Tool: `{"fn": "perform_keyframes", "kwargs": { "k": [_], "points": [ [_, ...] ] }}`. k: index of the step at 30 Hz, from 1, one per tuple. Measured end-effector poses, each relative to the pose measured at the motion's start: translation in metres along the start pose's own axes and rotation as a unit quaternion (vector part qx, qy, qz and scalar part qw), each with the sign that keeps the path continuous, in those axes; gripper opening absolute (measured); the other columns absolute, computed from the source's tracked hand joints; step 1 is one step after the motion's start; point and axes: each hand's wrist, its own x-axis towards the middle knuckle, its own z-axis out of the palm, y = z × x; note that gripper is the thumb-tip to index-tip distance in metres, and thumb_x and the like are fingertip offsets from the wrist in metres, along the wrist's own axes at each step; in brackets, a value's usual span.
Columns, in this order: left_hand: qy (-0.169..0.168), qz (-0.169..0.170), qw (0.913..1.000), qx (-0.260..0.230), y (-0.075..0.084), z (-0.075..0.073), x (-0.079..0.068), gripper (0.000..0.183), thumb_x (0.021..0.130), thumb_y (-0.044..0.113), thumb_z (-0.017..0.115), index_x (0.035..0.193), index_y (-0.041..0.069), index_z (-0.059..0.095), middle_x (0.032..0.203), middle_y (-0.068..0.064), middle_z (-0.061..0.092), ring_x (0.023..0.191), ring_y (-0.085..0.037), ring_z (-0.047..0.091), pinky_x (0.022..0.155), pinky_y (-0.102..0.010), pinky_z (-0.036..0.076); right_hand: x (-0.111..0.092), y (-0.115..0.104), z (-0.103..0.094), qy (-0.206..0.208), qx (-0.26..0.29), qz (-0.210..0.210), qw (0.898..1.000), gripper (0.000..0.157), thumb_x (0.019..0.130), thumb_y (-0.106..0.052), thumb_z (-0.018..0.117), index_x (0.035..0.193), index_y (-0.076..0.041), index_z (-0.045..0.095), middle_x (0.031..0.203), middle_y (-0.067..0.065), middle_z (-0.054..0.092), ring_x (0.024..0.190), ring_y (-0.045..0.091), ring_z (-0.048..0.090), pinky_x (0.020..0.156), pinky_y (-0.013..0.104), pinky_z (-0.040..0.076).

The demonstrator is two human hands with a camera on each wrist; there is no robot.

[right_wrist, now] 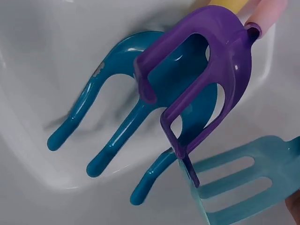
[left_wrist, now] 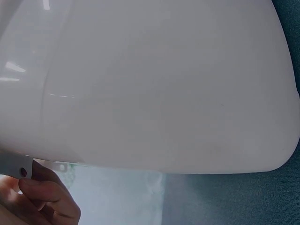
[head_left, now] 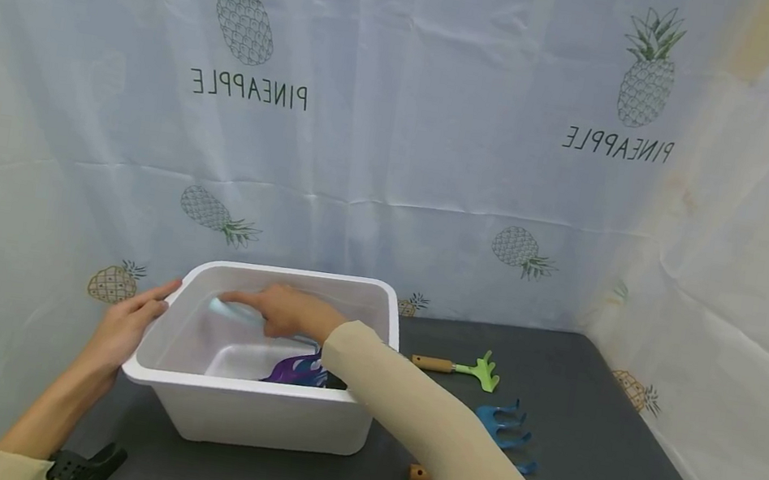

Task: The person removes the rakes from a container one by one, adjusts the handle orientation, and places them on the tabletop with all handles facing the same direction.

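Observation:
A white plastic basin point(head_left: 250, 410) stands on the dark table, and my left hand point(head_left: 127, 325) grips its left rim. In the left wrist view the left hand point(left_wrist: 44, 194) pinches the rim's edge. My right hand point(head_left: 289, 313) reaches inside the basin, holding a light blue slotted hand fork point(right_wrist: 243, 173) with the index finger stretched along it. The grip itself is mostly hidden. Below it in the basin lie a purple hand rake point(right_wrist: 227, 56) and a darker blue hand rake point(right_wrist: 164, 75), the purple one overlapping the blue.
Right of the basin lies a small green rake point(head_left: 484, 370) with a wooden handle. Nearer me are blue rake tines point(head_left: 502, 425), partly covered by my right sleeve point(head_left: 431, 435). A pineapple-print curtain point(head_left: 397, 151) stands behind the table point(head_left: 574, 414).

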Motion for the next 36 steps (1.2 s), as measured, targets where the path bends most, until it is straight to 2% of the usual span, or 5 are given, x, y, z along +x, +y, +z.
{"fn": "perform_keyframes", "kwargs": {
  "k": [13, 20, 26, 32, 36],
  "points": [
    [-0.008, -0.011, 0.9999, 0.002, 0.003, 0.001, 0.002, 0.056, 0.112, 0.036, 0.033, 0.163, 0.013, 0.029, 0.168, -0.021, 0.026, 0.096, 0.025, 0.045, 0.077, -0.013, 0.052, 0.000, 0.002, -0.008, 0.001, -0.014, -0.001, 1.000, 0.090, 0.095, 0.000, 0.066, 0.160, -0.048, 0.027, 0.071, -0.003, 0.043, 0.065, 0.013, 0.040, 0.059, 0.019, 0.037],
    [-0.004, 0.001, 1.0000, 0.003, 0.004, 0.000, 0.003, 0.056, 0.112, 0.037, 0.035, 0.162, 0.013, 0.032, 0.167, -0.022, 0.028, 0.095, 0.025, 0.048, 0.077, -0.016, 0.053, -0.006, 0.006, -0.022, 0.009, 0.026, -0.018, 0.999, 0.087, 0.092, 0.004, 0.064, 0.159, -0.042, 0.032, 0.072, -0.003, 0.040, 0.066, 0.011, 0.041, 0.057, 0.018, 0.036],
    [-0.008, -0.002, 0.9999, 0.007, 0.003, 0.001, 0.001, 0.057, 0.112, 0.038, 0.033, 0.162, 0.012, 0.032, 0.167, -0.024, 0.028, 0.098, 0.018, 0.052, 0.076, -0.019, 0.055, -0.011, 0.001, -0.032, -0.007, 0.077, -0.010, 0.997, 0.086, 0.093, 0.005, 0.062, 0.157, -0.045, 0.030, 0.080, -0.002, 0.050, 0.075, 0.012, 0.052, 0.060, 0.019, 0.041],
    [-0.012, -0.008, 0.9997, 0.018, 0.000, 0.001, 0.001, 0.056, 0.112, 0.038, 0.032, 0.163, 0.015, 0.030, 0.168, -0.021, 0.026, 0.107, 0.015, 0.048, 0.078, -0.015, 0.052, -0.015, -0.005, -0.041, -0.020, 0.076, 0.011, 0.997, 0.083, 0.095, 0.003, 0.063, 0.153, -0.047, 0.031, 0.112, -0.007, 0.064, 0.093, 0.011, 0.060, 0.066, 0.019, 0.048],
    [-0.008, -0.010, 0.9999, 0.012, 0.000, 0.001, 0.001, 0.055, 0.112, 0.035, 0.032, 0.163, 0.014, 0.030, 0.168, -0.022, 0.026, 0.094, 0.024, 0.046, 0.077, -0.015, 0.053, -0.017, -0.007, -0.046, -0.017, 0.058, -0.003, 0.998, 0.082, 0.095, 0.003, 0.063, 0.155, -0.043, 0.030, 0.132, -0.006, 0.062, 0.101, 0.012, 0.060, 0.071, 0.020, 0.050]
  ]
}}
